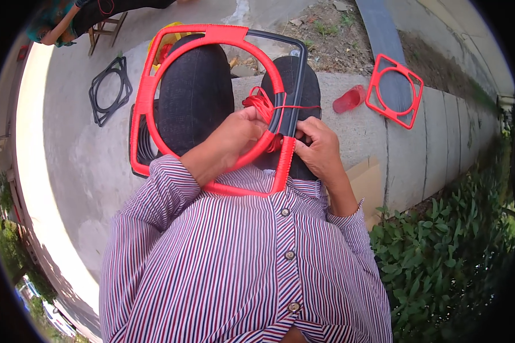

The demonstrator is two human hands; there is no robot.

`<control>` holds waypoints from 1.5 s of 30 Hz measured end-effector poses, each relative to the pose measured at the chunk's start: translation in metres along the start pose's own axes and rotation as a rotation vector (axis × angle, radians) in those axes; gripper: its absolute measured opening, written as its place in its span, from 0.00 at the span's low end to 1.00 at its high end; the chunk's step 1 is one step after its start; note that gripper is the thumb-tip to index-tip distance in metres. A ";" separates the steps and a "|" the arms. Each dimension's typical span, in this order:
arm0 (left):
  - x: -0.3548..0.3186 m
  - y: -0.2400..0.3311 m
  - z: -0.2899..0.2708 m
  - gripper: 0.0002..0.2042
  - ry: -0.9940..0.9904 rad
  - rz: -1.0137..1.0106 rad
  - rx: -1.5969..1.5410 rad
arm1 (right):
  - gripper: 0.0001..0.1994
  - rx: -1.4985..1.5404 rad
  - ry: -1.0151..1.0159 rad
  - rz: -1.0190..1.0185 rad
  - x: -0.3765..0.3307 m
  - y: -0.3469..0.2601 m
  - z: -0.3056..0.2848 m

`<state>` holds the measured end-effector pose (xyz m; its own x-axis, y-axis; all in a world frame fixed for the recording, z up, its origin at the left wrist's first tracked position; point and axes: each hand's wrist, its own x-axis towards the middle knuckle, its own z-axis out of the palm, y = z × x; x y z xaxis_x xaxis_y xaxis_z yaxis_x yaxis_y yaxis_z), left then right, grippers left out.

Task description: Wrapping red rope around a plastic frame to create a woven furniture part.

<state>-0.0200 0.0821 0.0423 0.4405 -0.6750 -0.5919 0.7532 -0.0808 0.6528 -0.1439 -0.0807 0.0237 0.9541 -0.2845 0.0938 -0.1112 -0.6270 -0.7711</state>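
A square black frame with a round ring inside it (143,103) rests across my lap, mostly wrapped in red cord. Bare black tubing (299,74) shows along its upper right corner and right side. My left hand (240,132) reaches through the ring, its fingers closed on a looped bundle of red cord (258,104). A strand from there crosses over the black right side. At the outer right edge, where the wrapping ends, my right hand (321,150) is curled with thumb and fingers pinched together. What they pinch is hidden.
A red frame (372,80) and a red rounded object (349,99) lie on the right. At left is a black frame (127,88); more black frames (145,143) sit beside my leg. Another person (60,28) is at upper left. Leafy plants (435,251) grow at lower right.
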 end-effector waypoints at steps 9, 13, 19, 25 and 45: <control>0.000 0.003 -0.007 0.09 -0.211 -0.045 -0.040 | 0.11 0.077 0.013 -0.067 -0.001 0.003 0.000; 0.001 0.007 -0.007 0.11 -0.205 -0.164 -0.023 | 0.09 0.444 0.179 0.039 -0.009 0.008 -0.013; -0.001 0.008 -0.005 0.17 -0.125 -0.116 -0.010 | 0.09 1.444 0.008 -0.160 -0.052 0.007 -0.099; -0.002 0.008 -0.010 0.16 -0.240 -0.050 -0.076 | 0.14 1.443 0.582 -0.059 -0.085 0.046 -0.157; -0.004 -0.003 -0.011 0.05 -0.192 -0.071 0.033 | 0.19 1.228 0.075 0.346 -0.047 -0.020 -0.059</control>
<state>-0.0185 0.0936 0.0375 0.2832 -0.7938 -0.5382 0.7614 -0.1551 0.6295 -0.2029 -0.0978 0.0717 0.9043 -0.3636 -0.2234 0.0176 0.5549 -0.8317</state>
